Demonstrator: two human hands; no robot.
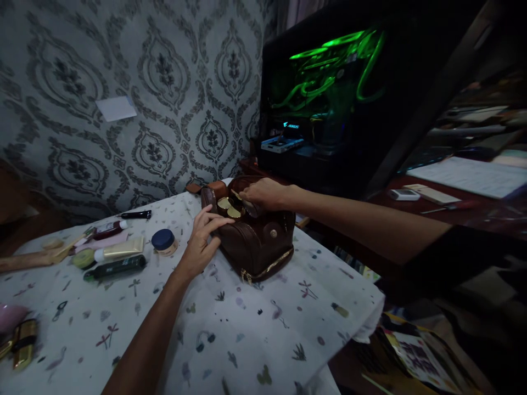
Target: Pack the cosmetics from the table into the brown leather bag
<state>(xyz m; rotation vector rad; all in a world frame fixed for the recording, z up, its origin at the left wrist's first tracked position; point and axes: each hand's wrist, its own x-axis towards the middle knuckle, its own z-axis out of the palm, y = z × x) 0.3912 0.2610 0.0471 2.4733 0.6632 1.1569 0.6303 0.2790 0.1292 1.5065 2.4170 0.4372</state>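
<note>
A dark brown leather-look bag [263, 247] with gold zips stands open on the cloth. Several round gold-coloured items [230, 208] show inside its mouth. My left hand [201, 241] rests against the bag's near left rim, fingers stretched out and apart. At the far side of the opening, my right hand [263, 195] is closed, with its fingers curled down into the bag. What those fingers hold is hidden in the dark interior.
Left of the bag are a blue-lidded jar [163, 241], a cream tube [121, 249], a dark green bottle [117, 267] and a black tube [136, 214]. A gold-and-black case [25, 343] lies near left. A green-lit computer case [321, 99] stands behind the patterned cloth [263, 329].
</note>
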